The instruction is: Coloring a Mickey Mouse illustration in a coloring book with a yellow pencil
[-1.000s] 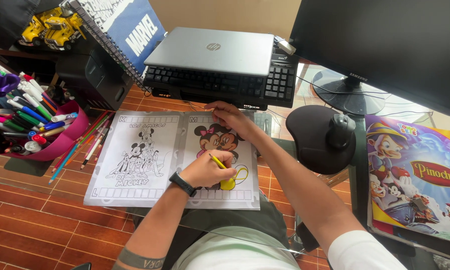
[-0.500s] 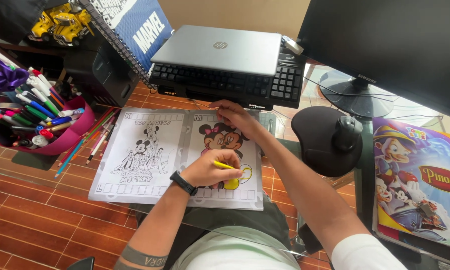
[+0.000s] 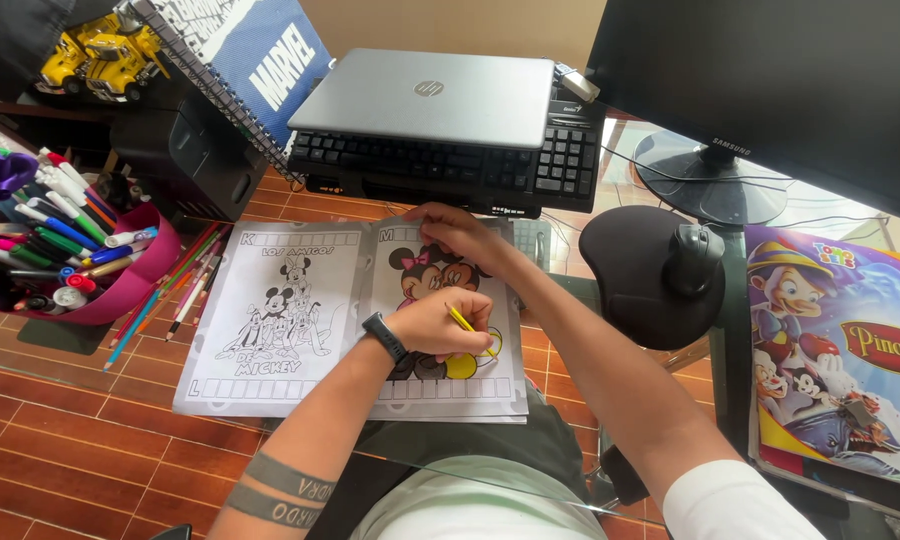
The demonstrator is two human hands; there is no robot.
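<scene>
An open colouring book (image 3: 280,330) with cartoon mouse drawings lies on the glass desk in front of me. My left hand (image 3: 445,325), with a black watch on the wrist, grips a yellow pencil (image 3: 462,320) whose tip rests on a yellow-coloured shape low on the right page. My right hand (image 3: 460,232) lies flat on the top of the right page, fingers spread, pressing the book down.
A pink basket (image 3: 120,285) full of markers stands at the left, with loose coloured pencils (image 3: 185,280) beside it. Behind the book are a black keyboard (image 3: 440,170) with a closed laptop (image 3: 425,95) on top, a monitor (image 3: 770,80), a mouse (image 3: 692,258) on a black pad, and a storybook (image 3: 840,350) at the right.
My left hand has shifted slightly up the page and the pencil has tilted from nearly flat to steeper. The right hand stays on the page top.
</scene>
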